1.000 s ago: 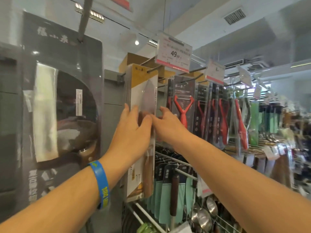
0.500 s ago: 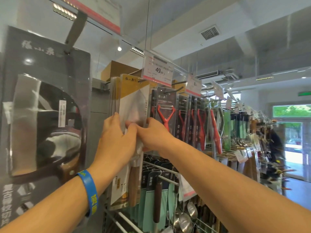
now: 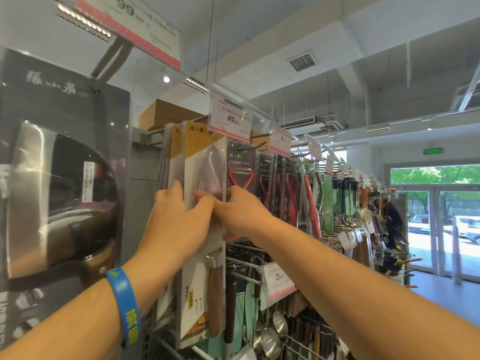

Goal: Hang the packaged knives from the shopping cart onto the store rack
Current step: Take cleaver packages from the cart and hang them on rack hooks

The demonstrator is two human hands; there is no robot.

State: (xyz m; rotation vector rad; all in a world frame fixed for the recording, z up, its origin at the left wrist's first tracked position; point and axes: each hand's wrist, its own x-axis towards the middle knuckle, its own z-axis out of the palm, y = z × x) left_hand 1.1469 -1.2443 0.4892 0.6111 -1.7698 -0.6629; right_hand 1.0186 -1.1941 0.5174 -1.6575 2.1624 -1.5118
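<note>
- Store aisle: grey metal-peg display rack (image 3: 152, 135) crosses the frame, with glass doors at far right.
- Our left hand (image 3: 176, 219) grips the yellow-and-white carded knife pack with wooden handle (image 3: 198, 154) at centre frame, its top just under the white 49 price tag (image 3: 230, 118).
- Our right hand (image 3: 239, 209) pinches its clear front, beside red peelers (image 3: 240, 176).

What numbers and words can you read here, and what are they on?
"99.00" on the top tag.
"49.00" on the middle tag above the knife pack.
"8" on the small tag.
"25" on the lower tag.
Too blurred to read: Chinese print on the knife pack, wristband letters, green sign.
</note>
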